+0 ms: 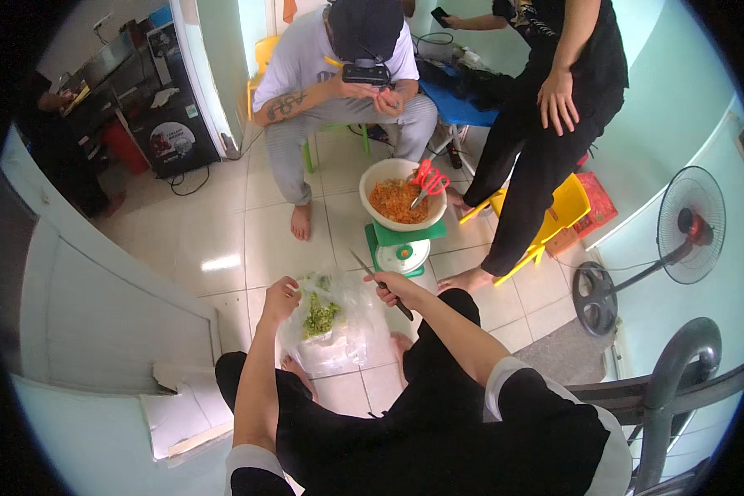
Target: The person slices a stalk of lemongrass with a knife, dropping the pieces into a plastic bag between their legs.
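Observation:
My left hand (282,299) pinches the upper left edge of a clear plastic bag (358,343) low between my legs. Chopped green vegetable (320,316) lies in the bag, above a pale block-like shape blurred by the plastic. In my right hand (398,290) is a knife (364,265), gripped by its dark handle, its blade pointing away and up to the left. Beyond that hand, a white bowl (367,201) of shredded orange food (398,201) rests on a green kitchen scale (403,255). Red-handled scissors (429,180) stand in the bowl, their blades partly in the food.
Across from me a seated person (341,80) holds a small device. At the right, another person (552,124) stands by a yellow chair (558,217). A fan (688,226) and a grey metal rail (654,390) are on my right. A white door (124,316) is on my left.

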### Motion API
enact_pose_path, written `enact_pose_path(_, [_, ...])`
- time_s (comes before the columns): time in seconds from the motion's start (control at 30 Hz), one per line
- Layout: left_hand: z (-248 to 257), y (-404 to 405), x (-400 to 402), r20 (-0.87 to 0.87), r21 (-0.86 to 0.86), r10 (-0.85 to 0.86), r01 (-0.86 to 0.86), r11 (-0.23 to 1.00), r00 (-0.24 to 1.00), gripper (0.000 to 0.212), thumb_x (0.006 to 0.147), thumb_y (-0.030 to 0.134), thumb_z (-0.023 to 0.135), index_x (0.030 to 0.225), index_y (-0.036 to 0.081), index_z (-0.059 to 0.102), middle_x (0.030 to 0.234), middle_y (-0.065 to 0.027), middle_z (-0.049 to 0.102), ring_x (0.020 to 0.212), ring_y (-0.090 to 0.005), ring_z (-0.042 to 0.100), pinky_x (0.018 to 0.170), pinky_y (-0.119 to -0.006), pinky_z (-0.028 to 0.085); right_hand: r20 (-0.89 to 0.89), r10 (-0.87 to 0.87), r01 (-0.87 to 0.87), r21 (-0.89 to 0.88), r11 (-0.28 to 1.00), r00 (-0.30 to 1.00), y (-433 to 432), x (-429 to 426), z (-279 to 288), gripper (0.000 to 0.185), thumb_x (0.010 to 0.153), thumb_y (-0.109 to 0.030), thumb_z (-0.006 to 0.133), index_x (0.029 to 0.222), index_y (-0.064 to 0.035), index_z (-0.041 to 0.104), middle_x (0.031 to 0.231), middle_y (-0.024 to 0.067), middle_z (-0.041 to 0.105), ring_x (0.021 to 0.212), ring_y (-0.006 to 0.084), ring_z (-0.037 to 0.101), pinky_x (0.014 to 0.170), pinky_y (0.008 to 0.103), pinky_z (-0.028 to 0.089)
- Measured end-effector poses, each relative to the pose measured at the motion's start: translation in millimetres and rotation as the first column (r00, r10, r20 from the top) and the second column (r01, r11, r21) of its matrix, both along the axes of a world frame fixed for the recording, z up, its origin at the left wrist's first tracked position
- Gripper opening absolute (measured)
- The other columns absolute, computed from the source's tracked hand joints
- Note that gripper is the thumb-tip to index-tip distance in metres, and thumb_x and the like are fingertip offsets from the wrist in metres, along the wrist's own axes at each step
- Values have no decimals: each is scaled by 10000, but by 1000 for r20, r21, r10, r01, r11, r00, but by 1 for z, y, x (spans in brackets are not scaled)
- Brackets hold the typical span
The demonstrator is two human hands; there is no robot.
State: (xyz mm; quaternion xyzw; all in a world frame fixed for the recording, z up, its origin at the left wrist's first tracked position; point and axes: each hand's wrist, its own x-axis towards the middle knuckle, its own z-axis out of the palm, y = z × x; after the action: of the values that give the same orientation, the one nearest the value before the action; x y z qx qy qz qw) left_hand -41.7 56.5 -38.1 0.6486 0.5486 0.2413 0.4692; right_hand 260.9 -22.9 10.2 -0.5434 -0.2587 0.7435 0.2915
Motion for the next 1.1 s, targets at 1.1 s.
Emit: enact_pose_path(1.1, [68, -42, 21, 668, -341, 374, -182, 922, 643, 233, 868, 116, 619, 1069, 6, 576, 910, -69, 633, 810, -145, 614, 716, -256, 490, -7, 119, -98, 522, 848, 993, 18, -113, 30, 348, 910, -139, 444, 1258, -128, 444, 584, -50, 337, 566, 46, 337, 541, 197, 295])
